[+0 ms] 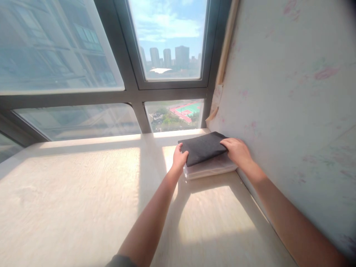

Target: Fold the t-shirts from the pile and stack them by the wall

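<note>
A flat black rectangle of folded cloth (205, 147) lies slightly tilted over a pale, translucent package (211, 167) in the corner by the window and wall. My left hand (180, 157) grips its left edge, with the thumb on top and the other fingers partly hidden underneath. At the right edge, my right hand (238, 150) pinches the black cloth between thumb and fingers. The package beneath rests on the sill; most of its top is covered by the cloth.
The broad pale window sill (83, 204) is crossed by sunlight and shadow. Dark window frames (172, 94) stand behind it. A wall with flowered paper (292, 111) rises close on the right, and its paper peels (213, 115) near the corner.
</note>
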A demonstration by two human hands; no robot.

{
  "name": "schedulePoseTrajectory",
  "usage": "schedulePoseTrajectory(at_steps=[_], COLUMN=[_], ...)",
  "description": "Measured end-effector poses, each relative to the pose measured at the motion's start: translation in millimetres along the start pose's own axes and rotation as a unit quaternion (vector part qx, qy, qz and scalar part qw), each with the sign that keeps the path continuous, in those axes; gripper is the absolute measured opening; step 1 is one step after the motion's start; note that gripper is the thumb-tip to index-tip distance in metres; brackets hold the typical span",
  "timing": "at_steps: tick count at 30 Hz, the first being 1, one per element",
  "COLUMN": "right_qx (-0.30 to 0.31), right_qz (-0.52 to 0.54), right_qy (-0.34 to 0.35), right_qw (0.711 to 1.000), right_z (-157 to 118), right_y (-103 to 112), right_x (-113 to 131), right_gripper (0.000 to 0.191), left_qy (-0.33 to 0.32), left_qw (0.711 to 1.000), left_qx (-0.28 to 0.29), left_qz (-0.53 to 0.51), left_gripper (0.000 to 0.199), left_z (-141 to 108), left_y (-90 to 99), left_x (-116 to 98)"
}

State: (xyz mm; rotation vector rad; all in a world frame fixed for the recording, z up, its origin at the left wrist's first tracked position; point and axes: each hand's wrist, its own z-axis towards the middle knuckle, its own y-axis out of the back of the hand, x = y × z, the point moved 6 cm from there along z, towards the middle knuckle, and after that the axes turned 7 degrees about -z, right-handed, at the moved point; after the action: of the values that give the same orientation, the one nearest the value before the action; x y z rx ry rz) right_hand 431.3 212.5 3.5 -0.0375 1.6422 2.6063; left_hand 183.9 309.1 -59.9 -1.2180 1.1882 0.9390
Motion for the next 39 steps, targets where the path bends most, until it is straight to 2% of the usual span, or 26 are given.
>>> schedulePoseTrajectory(at_steps=[2,5,9,15,17,20,23,25,27,30,33,36,39], right_qx=[0.048,0.046,0.036,0.026,0.016,-0.011,-0.06,-0.06,-0.009,0.069,0.06,0.022,0.011], right_qz=[-0.002,-0.001,-0.008,-0.042,-0.035,0.001,0.113,0.238,0.37,0.501,0.549,0.577,0.582], right_qy=[0.003,-0.005,-0.011,-0.009,-0.015,-0.056,-0.099,-0.11,-0.119,-0.119,-0.091,-0.058,-0.049], right_qw=[0.999,0.999,0.999,0.999,0.999,0.998,0.987,0.963,0.921,0.854,0.828,0.814,0.812], right_z=[-38.6,-68.4,-71.4,-88.9,-99.0,-117.3,-141.6,-157.4,-168.9,-176.8,-175.6,-177.3,-188.4], right_y=[-22.2,-36.9,-41.3,-49.9,-48.9,-40.9,-29.4,-26.3,-28.8,-26.4,-6.1,13.1,8.6], right_x=[4.0,4.0,1.2,4.9,9.1,21.9,53.3,87.6,130.3,197.1,246.6,276.0,292.5], right_gripper=[0.05,0.052,0.055,0.075,0.074,0.062,0.046,0.036,0.028,0.041,0.045,0.043,0.042], left_qy=[0.021,0.035,0.022,-0.011,-0.018,-0.028,-0.039,-0.044,-0.047,-0.05,-0.057,-0.064,-0.052], left_qw=[0.999,0.998,0.996,0.996,0.996,0.995,0.994,0.993,0.992,0.99,0.987,0.985,0.984], left_qx=[0.007,0.014,0.019,0.019,0.015,0.001,-0.01,-0.007,0.001,0.01,0.018,0.031,0.04], left_qz=[0.027,0.058,0.079,0.081,0.085,0.094,0.104,0.11,0.116,0.128,0.151,0.16,0.163], left_gripper=[0.06,0.05,0.052,0.057,0.055,0.046,0.033,0.025,0.024,0.032,0.038,0.044,0.049], left_z=[-21.8,-36.5,-34.7,-34.0,-37.7,-51.5,-79.0,-104.6,-134.1,-180.6,-223.1,-255.8,-275.6], left_y=[8.7,17.8,20.0,15.5,16.6,28.2,50.5,65.4,77.5,92.6,108.5,126.5,143.1], left_x=[25.2,41.5,36.6,30.9,31.0,33.2,39.0,43.3,44.8,36.6,16.3,-0.1,10.0])
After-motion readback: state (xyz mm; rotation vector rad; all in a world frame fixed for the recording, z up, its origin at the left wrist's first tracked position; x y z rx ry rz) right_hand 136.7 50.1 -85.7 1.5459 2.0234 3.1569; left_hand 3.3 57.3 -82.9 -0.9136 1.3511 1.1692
